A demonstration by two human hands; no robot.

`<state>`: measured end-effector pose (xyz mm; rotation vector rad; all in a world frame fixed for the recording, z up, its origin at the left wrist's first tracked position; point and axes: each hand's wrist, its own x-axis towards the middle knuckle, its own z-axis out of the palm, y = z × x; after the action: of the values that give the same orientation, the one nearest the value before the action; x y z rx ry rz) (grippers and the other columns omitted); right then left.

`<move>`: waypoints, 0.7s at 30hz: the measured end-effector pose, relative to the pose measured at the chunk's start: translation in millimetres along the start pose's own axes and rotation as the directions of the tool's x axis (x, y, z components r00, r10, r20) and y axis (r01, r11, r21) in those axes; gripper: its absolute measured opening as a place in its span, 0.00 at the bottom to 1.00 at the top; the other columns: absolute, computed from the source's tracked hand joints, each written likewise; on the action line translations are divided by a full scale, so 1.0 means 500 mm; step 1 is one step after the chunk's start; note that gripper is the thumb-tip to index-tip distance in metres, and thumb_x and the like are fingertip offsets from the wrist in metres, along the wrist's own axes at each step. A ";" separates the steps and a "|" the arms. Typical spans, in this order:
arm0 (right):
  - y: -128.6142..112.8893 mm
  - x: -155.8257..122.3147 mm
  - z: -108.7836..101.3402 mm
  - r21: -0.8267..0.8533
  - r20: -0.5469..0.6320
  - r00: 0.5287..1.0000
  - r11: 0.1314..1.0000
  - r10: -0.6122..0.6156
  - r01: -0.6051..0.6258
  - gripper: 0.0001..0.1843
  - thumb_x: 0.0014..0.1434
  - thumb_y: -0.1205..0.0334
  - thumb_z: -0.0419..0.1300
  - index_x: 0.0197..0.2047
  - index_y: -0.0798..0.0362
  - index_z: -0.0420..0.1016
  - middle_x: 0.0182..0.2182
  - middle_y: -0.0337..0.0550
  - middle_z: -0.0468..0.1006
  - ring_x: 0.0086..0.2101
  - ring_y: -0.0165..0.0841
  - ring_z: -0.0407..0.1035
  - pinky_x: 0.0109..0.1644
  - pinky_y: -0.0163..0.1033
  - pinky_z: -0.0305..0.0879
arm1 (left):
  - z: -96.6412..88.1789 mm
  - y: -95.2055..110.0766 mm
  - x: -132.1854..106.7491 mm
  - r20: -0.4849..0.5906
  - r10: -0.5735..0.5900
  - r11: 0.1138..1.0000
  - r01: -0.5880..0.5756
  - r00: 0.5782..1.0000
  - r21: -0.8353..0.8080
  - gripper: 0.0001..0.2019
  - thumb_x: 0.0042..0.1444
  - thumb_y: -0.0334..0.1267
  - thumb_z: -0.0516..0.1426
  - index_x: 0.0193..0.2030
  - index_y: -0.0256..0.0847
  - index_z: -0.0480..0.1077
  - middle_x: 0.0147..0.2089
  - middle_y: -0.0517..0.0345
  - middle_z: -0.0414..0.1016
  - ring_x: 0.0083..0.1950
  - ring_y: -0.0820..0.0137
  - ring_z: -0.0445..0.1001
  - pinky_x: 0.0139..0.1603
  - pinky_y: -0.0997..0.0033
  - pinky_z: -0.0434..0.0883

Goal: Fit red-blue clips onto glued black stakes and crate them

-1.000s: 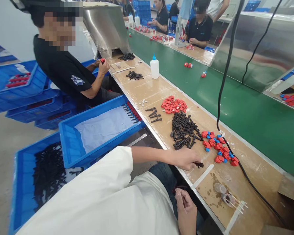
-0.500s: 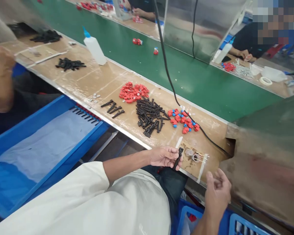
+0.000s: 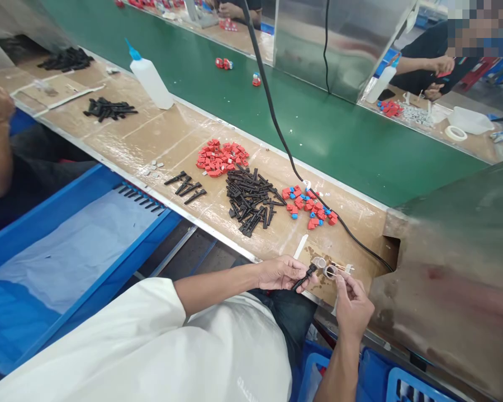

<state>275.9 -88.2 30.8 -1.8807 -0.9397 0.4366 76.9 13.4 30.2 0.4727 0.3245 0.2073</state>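
My left hand (image 3: 285,272) is closed around a black plastic part (image 3: 304,278), a slim rod with a wider block at its upper end. It holds the part tilted over the table's front edge. My right hand (image 3: 352,301) pinches the end of a thin white stick beside a small cup (image 3: 330,272) of dark contents; the stick's other end reaches the cup. A second small clear cup (image 3: 318,262) stands just left of it. More thin sticks (image 3: 341,268) lie by the cups on a stained brown board (image 3: 324,290).
A pile of black parts (image 3: 251,195), red pieces (image 3: 222,158) and red-blue pieces (image 3: 310,206) lie on the table. A white bottle (image 3: 151,84) stands near the green belt (image 3: 218,89). A black cable (image 3: 272,106) hangs across. Blue bins (image 3: 79,290) flank me; co-workers sit nearby.
My right hand has moved left and up to the cups and now pinches a thin stick. My left hand still holds the black part, now tilted more. The view has shifted slightly.
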 end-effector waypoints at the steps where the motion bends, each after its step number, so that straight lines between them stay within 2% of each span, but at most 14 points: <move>1: -0.005 0.001 0.002 -0.007 0.011 1.000 1.000 -0.023 0.024 0.22 0.57 0.44 0.63 0.41 0.53 0.84 0.37 0.47 0.81 0.32 0.34 0.71 0.37 0.38 0.68 | -0.002 0.000 0.001 -0.001 0.000 1.000 0.000 1.000 0.001 0.28 0.41 0.48 0.74 0.44 0.28 0.78 0.31 0.55 0.73 0.31 0.77 0.72 0.25 0.80 0.59; 5: -0.016 0.004 0.010 -0.060 0.065 0.985 0.985 -0.157 0.161 0.19 0.60 0.47 0.62 0.40 0.53 0.84 0.37 0.47 0.81 0.28 0.32 0.70 0.33 0.37 0.67 | -0.008 0.004 0.004 0.028 -0.021 1.000 0.020 0.999 0.008 0.30 0.42 0.48 0.74 0.48 0.29 0.78 0.30 0.56 0.74 0.30 0.77 0.74 0.22 0.81 0.57; 8: -0.019 0.004 0.011 -0.124 0.052 0.977 0.969 -0.208 0.213 0.18 0.62 0.48 0.60 0.41 0.53 0.84 0.34 0.46 0.81 0.26 0.30 0.68 0.32 0.37 0.67 | -0.011 0.009 0.005 0.052 -0.043 0.999 0.043 0.998 -0.004 0.31 0.42 0.45 0.74 0.51 0.31 0.76 0.30 0.56 0.76 0.29 0.75 0.76 0.20 0.82 0.58; 12: -0.021 0.003 -0.001 -0.173 0.028 0.971 0.955 -0.238 0.240 0.17 0.65 0.50 0.59 0.41 0.53 0.84 0.35 0.46 0.80 0.34 0.34 0.73 0.38 0.37 0.68 | -0.012 0.017 0.004 0.039 -0.065 0.998 0.066 0.997 -0.009 0.28 0.42 0.43 0.74 0.48 0.32 0.75 0.30 0.56 0.77 0.27 0.72 0.78 0.18 0.81 0.59; 16: -0.021 0.004 -0.014 -0.192 0.076 0.961 0.942 -0.266 0.276 0.17 0.67 0.51 0.56 0.41 0.52 0.83 0.37 0.47 0.80 0.38 0.36 0.75 0.45 0.39 0.68 | -0.008 0.022 0.004 0.008 -0.061 0.998 0.061 0.998 -0.008 0.24 0.45 0.44 0.72 0.45 0.33 0.73 0.29 0.56 0.76 0.24 0.73 0.77 0.16 0.81 0.57; 19: -0.021 0.003 -0.016 -0.201 0.155 0.944 0.926 -0.291 0.319 0.18 0.67 0.50 0.54 0.42 0.52 0.82 0.37 0.47 0.80 0.39 0.37 0.75 0.45 0.40 0.69 | -0.003 0.022 0.008 0.002 -0.063 0.998 0.063 0.998 -0.011 0.24 0.45 0.44 0.72 0.44 0.33 0.72 0.29 0.57 0.76 0.25 0.73 0.77 0.16 0.82 0.59; 21: -0.019 0.002 -0.015 -0.200 0.159 0.947 0.930 -0.279 0.308 0.19 0.67 0.49 0.54 0.41 0.52 0.82 0.36 0.47 0.80 0.38 0.37 0.75 0.44 0.40 0.69 | -0.002 0.020 0.011 0.007 -0.064 0.998 0.064 0.998 -0.013 0.25 0.43 0.45 0.73 0.44 0.34 0.72 0.29 0.58 0.76 0.25 0.72 0.78 0.17 0.81 0.61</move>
<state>277.3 -89.4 42.8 -1.8838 -1.3834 0.2802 80.3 24.1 32.9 0.4495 0.3311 0.1457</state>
